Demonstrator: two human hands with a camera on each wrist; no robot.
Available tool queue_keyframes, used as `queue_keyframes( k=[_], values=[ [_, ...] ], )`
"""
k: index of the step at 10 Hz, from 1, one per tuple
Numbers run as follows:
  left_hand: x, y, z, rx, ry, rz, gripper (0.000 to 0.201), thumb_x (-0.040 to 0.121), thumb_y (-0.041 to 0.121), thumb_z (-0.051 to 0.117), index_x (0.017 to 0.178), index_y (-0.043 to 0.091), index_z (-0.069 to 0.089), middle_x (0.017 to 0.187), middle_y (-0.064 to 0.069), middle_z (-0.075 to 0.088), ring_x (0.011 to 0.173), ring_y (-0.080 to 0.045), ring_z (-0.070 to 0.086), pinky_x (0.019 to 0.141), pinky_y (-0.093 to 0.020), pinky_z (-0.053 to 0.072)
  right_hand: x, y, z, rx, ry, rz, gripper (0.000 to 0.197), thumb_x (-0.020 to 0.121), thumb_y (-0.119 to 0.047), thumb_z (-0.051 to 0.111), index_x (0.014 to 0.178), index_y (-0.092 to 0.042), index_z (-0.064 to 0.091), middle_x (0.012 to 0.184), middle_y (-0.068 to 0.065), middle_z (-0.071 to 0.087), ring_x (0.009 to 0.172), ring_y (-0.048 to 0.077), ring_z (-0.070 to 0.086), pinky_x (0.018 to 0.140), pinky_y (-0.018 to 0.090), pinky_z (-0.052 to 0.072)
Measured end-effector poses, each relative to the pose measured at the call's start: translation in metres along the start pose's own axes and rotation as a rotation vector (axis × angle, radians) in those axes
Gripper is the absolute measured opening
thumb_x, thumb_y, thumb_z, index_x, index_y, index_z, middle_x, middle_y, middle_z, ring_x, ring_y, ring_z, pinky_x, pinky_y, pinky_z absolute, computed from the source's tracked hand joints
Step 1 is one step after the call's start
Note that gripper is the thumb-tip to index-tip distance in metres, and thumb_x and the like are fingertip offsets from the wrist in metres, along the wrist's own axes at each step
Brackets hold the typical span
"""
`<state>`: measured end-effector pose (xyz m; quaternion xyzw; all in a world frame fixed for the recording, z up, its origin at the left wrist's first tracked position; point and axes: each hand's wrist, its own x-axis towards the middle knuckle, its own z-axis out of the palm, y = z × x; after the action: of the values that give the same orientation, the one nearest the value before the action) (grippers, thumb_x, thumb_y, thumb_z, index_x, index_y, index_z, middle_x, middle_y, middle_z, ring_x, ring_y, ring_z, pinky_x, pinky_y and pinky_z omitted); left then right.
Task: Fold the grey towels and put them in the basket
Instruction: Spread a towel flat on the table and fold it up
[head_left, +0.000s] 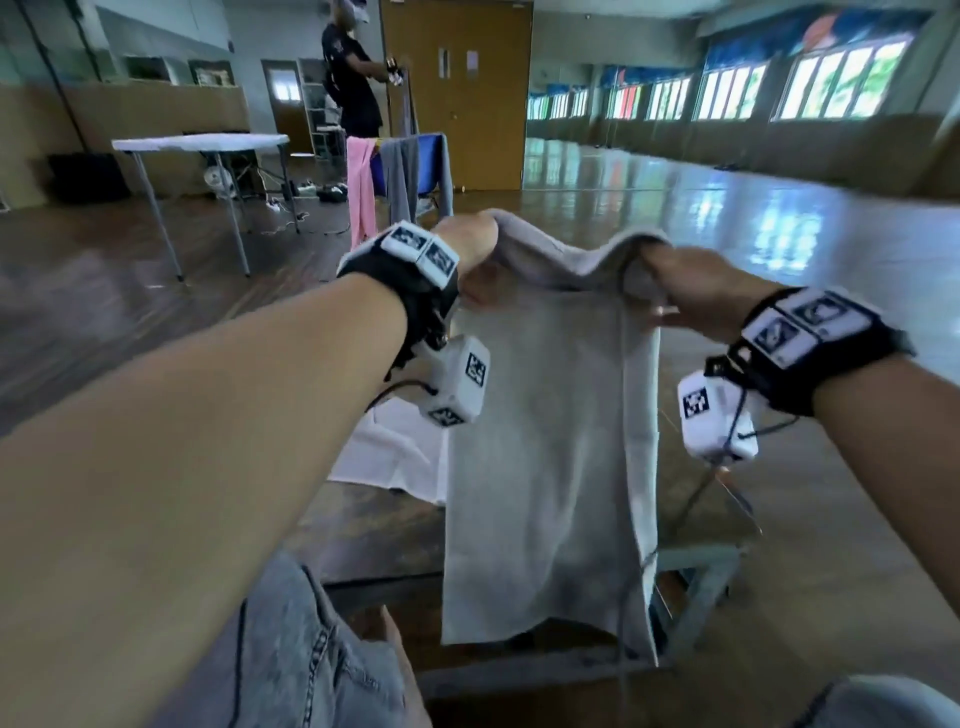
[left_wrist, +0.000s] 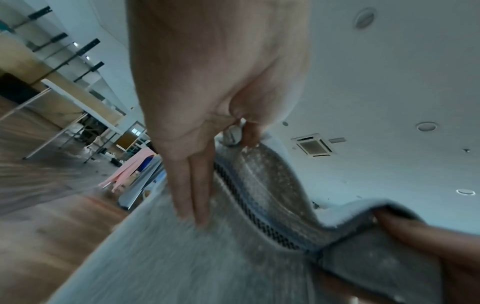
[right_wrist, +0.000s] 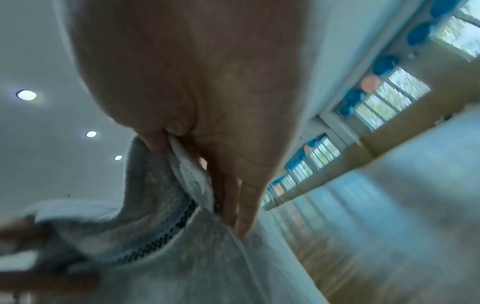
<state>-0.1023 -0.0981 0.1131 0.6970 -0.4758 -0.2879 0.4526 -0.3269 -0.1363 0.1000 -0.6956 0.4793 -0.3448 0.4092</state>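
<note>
Hanging between both hands, the grey towel (head_left: 545, 415) (folded double) — left hand (head_left: 470, 260) and right hand (head_left: 691, 293) each pinch its top edge.

The towel (head_left: 545, 441) hangs between both hands, left hand (head_left: 470, 254) and right hand (head_left: 691, 291).

A white folding table (head_left: 200, 142) stands near a pink cloth (head_left: 361, 187).

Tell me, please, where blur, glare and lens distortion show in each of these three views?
Head view: floor edges smear with motion, window glare shines on the floor, forearms bulge from the wide lens; the towel stays fairly sharp. Left wrist view: the left hand looms large, the towel's lower part streaks. Right wrist view: the right hand fills the top, floor and windows smear.
</note>
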Motion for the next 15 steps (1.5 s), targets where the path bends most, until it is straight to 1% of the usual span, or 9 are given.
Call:
queue_keyframes(
  k=[2, 4, 5, 7, 9, 12, 13, 14, 15],
  values=[
    [0.027, 0.070, -0.016, -0.093, 0.234, 0.448, 0.037, 0.105, 0.012, 0.032, 0.126, 0.006, 0.062, 0.114, -0.007, 0.066, 0.110, -0.025, 0.058, 0.091, -0.028, 0.049, 0.065, -0.052, -0.017, -0.362, 0.155, -0.286, 0.039, 0.107, -0.015, 0.039, 0.132, 0.010, 0.055, 0.137, 0.032, 0.053, 0.127, 0.043, 0.049, 0.102, 0.041, 0.037],
    [0.019, 0.035, -0.026, -0.030, 0.316, 0.784, 0.029, 0.101, 0.016, 0.044, 0.099, 0.000, 0.068, 0.097, -0.016, 0.067, 0.088, -0.026, 0.058, 0.085, -0.042, 0.048, 0.066, -0.016, -0.041, -0.287, 0.303, -0.807, 0.025, 0.096, 0.003, 0.050, 0.113, 0.018, 0.062, 0.109, 0.041, 0.064, 0.103, 0.044, 0.062, 0.080, 0.035, 0.038],
    [0.012, -0.032, -0.015, 0.123, 0.229, 0.638, 0.032, 0.096, 0.025, 0.045, 0.085, 0.003, 0.066, 0.066, -0.012, 0.055, 0.054, -0.014, 0.042, 0.053, -0.030, 0.034, 0.054, 0.027, -0.021, -0.611, 0.118, -0.794, 0.028, 0.071, 0.027, 0.050, 0.095, 0.018, 0.061, 0.083, 0.039, 0.062, 0.079, 0.029, 0.047, 0.070, 0.040, 0.033],
    [-0.005, -0.180, 0.029, 0.576, -0.034, 0.174, 0.050, 0.092, 0.019, 0.056, 0.049, 0.018, 0.029, 0.046, 0.001, 0.031, 0.045, -0.017, 0.030, 0.048, -0.030, 0.023, 0.023, 0.172, 0.030, -0.741, -0.320, -0.068, 0.035, 0.099, -0.011, 0.047, 0.073, -0.033, 0.055, 0.095, 0.001, 0.066, 0.093, 0.021, 0.058, 0.078, 0.027, 0.037],
    [-0.015, -0.225, 0.052, 0.711, -0.038, 0.096, 0.047, 0.086, 0.021, 0.059, 0.054, 0.017, 0.024, 0.055, -0.009, 0.033, 0.050, -0.021, 0.033, 0.049, -0.029, 0.022, -0.016, 0.209, 0.060, -0.765, -0.262, 0.197, 0.047, 0.089, -0.019, 0.040, 0.125, -0.046, 0.054, 0.130, 0.008, 0.061, 0.113, 0.037, 0.061, 0.097, 0.046, 0.050],
    [0.009, -0.202, 0.060, -0.153, -0.044, -0.296, 0.024, 0.097, 0.004, 0.045, 0.086, 0.002, 0.066, 0.078, -0.023, 0.068, 0.064, -0.040, 0.072, 0.055, -0.043, 0.061, 0.013, 0.200, 0.067, -0.471, -0.137, 0.489, 0.028, 0.095, -0.047, 0.045, 0.103, -0.024, 0.056, 0.072, 0.012, 0.076, 0.060, 0.032, 0.074, 0.059, 0.039, 0.062],
    [0.041, -0.197, 0.064, -0.480, 0.047, -0.399, 0.033, 0.098, 0.005, 0.038, 0.118, 0.001, 0.063, 0.099, -0.027, 0.072, 0.069, -0.037, 0.072, 0.063, -0.041, 0.062, 0.045, 0.195, 0.074, -0.176, -0.069, 0.427, 0.025, 0.101, -0.023, 0.037, 0.119, -0.025, 0.054, 0.092, 0.017, 0.075, 0.053, 0.029, 0.071, 0.042, 0.024, 0.047],
    [0.086, -0.178, 0.061, -0.588, 0.039, -0.346, 0.031, 0.102, 0.011, 0.039, 0.124, -0.001, 0.058, 0.114, -0.024, 0.069, 0.091, -0.036, 0.071, 0.070, -0.039, 0.061, 0.103, 0.184, 0.071, -0.155, 0.070, 0.084, 0.039, 0.102, -0.004, 0.036, 0.135, -0.013, 0.055, 0.123, 0.020, 0.065, 0.083, 0.018, 0.065, 0.056, 0.019, 0.046],
    [0.128, -0.139, 0.047, -0.618, 0.213, -0.141, 0.019, 0.098, 0.009, 0.049, 0.106, 0.010, 0.066, 0.094, -0.012, 0.068, 0.067, -0.019, 0.066, 0.061, -0.029, 0.056, 0.159, 0.158, 0.059, -0.059, 0.180, -0.181, 0.042, 0.101, -0.003, 0.044, 0.141, -0.014, 0.054, 0.128, 0.010, 0.062, 0.111, 0.020, 0.056, 0.090, 0.026, 0.047]
  ],
)
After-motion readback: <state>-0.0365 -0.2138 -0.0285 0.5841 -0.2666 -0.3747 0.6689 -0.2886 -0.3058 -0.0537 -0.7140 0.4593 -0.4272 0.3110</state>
